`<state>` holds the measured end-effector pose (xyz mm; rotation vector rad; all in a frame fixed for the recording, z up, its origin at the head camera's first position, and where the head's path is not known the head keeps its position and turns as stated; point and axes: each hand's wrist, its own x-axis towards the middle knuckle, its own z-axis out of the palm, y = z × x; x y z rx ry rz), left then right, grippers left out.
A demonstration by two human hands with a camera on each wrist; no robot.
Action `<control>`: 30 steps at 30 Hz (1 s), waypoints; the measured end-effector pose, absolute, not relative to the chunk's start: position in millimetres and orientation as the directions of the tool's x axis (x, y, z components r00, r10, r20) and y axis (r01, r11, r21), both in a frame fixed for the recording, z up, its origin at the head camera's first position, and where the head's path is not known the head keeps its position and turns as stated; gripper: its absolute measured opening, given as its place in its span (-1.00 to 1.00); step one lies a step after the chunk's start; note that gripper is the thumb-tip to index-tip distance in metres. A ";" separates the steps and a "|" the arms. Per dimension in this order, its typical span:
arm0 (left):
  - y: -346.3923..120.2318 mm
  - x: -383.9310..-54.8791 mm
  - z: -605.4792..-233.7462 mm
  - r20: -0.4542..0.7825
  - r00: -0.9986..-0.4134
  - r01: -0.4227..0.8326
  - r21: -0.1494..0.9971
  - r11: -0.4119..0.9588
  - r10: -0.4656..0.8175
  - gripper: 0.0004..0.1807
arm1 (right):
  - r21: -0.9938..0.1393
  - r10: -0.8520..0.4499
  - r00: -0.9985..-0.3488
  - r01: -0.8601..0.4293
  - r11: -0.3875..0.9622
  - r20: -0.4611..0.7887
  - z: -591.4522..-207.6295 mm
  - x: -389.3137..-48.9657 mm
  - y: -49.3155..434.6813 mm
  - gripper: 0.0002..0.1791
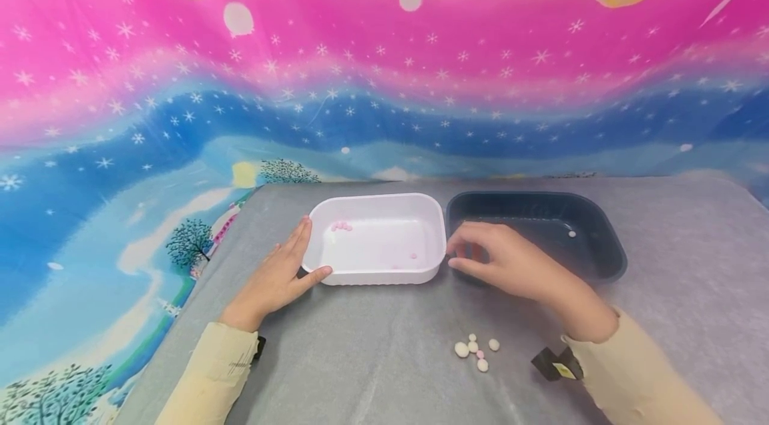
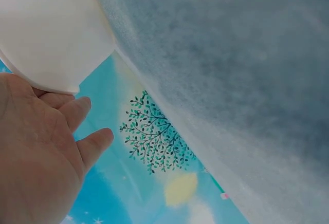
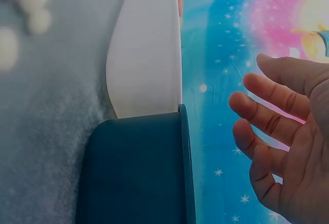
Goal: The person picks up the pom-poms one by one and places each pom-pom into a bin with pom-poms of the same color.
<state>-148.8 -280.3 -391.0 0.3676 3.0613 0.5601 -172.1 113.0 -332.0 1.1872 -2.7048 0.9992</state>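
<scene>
My left hand (image 1: 276, 278) rests on the left end of a white plastic tub (image 1: 372, 277), fingers along its side and thumb at the front rim. In the left wrist view, that hand (image 2: 41, 152) touches the tub's rim (image 2: 67, 88). Over the left end of a dark tub (image 1: 523, 203) hovers my right hand (image 1: 510, 261), its fingers loosely bent. The right wrist view shows nothing between the fingers of this hand (image 3: 288, 131). Several small pink balls (image 1: 342, 227) lie in the white tub's far left, with another pink ball (image 1: 413, 256) at the near right.
One small white ball (image 1: 572, 234) lies in the dark tub. Several cream-white balls (image 1: 461, 349) and a pink ball (image 1: 480, 354) sit on the grey cloth (image 1: 372, 345) in front. Both tubs stand side by side before a printed backdrop (image 1: 384, 78).
</scene>
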 end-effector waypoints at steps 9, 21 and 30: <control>-279.6 -149.9 -390.4 0.031 -0.973 0.226 0.357 0.906 0.231 0.08 | -0.541 -0.649 -0.727 -0.647 0.537 0.225 -336.1 -162.6 118.0 -0.90; -279.9 -148.4 -390.7 0.030 -0.973 0.226 0.354 0.908 0.231 0.08 | -0.529 -0.668 -0.716 -0.654 0.541 0.203 -342.5 -150.9 125.8 -0.89; -280.6 -148.9 -392.3 0.039 -0.972 0.232 0.345 0.910 0.233 0.08 | -0.517 -0.668 -0.717 -0.656 0.550 0.199 -345.3 -140.7 133.1 -0.88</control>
